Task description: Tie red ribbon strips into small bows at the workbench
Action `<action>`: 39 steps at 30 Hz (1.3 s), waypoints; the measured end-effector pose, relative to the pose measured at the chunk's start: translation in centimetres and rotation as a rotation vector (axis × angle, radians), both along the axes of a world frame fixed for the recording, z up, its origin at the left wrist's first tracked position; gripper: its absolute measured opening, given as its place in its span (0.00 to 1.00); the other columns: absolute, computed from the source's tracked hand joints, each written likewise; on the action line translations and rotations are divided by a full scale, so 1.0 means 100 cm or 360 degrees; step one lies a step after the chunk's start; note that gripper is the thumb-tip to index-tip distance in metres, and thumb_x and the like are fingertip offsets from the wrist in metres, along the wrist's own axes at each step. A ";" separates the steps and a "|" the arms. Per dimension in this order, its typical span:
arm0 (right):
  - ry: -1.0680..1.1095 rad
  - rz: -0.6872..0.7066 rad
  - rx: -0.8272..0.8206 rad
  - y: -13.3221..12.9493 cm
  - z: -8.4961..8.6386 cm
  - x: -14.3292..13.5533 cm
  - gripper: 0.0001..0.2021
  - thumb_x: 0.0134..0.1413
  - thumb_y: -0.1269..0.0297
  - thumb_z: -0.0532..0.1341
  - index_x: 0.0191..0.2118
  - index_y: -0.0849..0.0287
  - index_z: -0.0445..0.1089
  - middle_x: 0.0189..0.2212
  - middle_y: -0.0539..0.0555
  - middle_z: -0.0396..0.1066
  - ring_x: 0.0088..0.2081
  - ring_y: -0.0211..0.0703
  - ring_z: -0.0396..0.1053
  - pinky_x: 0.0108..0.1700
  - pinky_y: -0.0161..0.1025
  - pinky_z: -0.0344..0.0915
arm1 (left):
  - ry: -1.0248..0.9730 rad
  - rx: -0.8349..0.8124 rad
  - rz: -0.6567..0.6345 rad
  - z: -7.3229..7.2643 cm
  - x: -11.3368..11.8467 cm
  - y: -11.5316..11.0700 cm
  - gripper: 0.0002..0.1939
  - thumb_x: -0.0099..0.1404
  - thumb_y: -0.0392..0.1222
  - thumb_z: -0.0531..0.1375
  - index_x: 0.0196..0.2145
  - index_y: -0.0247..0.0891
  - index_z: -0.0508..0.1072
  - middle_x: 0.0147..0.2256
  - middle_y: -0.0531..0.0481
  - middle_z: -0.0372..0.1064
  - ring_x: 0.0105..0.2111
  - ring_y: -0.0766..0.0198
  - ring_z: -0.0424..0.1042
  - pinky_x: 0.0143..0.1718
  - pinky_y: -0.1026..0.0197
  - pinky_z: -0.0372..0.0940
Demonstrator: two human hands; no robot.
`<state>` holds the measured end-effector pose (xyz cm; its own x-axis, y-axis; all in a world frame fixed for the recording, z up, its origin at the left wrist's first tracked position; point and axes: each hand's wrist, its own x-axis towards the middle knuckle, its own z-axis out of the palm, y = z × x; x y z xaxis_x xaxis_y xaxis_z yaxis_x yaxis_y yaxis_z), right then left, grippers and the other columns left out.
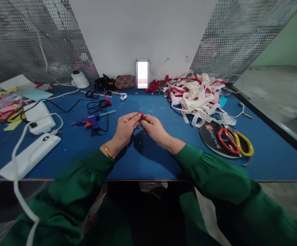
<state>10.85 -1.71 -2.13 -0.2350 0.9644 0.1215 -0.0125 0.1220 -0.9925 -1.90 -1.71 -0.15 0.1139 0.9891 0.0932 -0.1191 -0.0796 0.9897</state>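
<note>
Above the middle of the blue table (pixel 151 164), my two hands meet at the fingertips around a small piece of red ribbon (pixel 141 115). My left hand (pixel 126 128) pinches it from the left, a gold bangle at the wrist. From the other side the thumb and fingers of my right hand (pixel 155 129) are closed on it too. Most of the red piece is hidden by the fingers, so its shape does not show. A blue glue gun (pixel 93 123) with an orange trigger lies left of my left hand, a glue stick in its back end.
White and red ribbons (pixel 198 95) are heaped at the back right. Red- and yellow-handled scissors (pixel 234 141) rest on a black round pad (pixel 210 143). Left are a white power strip (pixel 30 157), a white adapter box (pixel 39 118), cables and coloured scraps (pixel 3 106). A phone (pixel 142 73) stands behind.
</note>
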 end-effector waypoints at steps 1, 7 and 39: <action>0.0069 0.0033 -0.0012 0.002 0.001 0.002 0.07 0.52 0.62 0.55 0.30 0.59 0.67 0.23 0.47 0.66 0.23 0.32 0.60 0.27 0.32 0.59 | -0.0017 -0.0037 -0.0062 0.002 -0.002 0.002 0.15 0.59 0.52 0.63 0.29 0.36 0.76 0.15 0.58 0.55 0.14 0.74 0.49 0.18 0.66 0.48; 0.0088 -0.0453 0.0187 0.018 0.014 0.029 0.13 0.55 0.53 0.58 0.31 0.60 0.69 0.25 0.48 0.66 0.28 0.34 0.64 0.33 0.34 0.60 | -0.0110 -0.0270 -0.0425 0.017 -0.015 0.004 0.37 0.62 0.72 0.47 0.41 0.36 0.76 0.28 0.44 0.75 0.14 0.71 0.60 0.23 0.62 0.63; 0.0461 -0.0134 -0.0277 0.007 0.011 0.019 0.15 0.40 0.57 0.71 0.22 0.60 0.67 0.16 0.47 0.66 0.19 0.31 0.59 0.25 0.33 0.57 | 0.0100 0.0033 -0.0076 0.006 -0.005 -0.001 0.14 0.59 0.45 0.64 0.39 0.33 0.79 0.25 0.50 0.72 0.16 0.75 0.59 0.15 0.69 0.52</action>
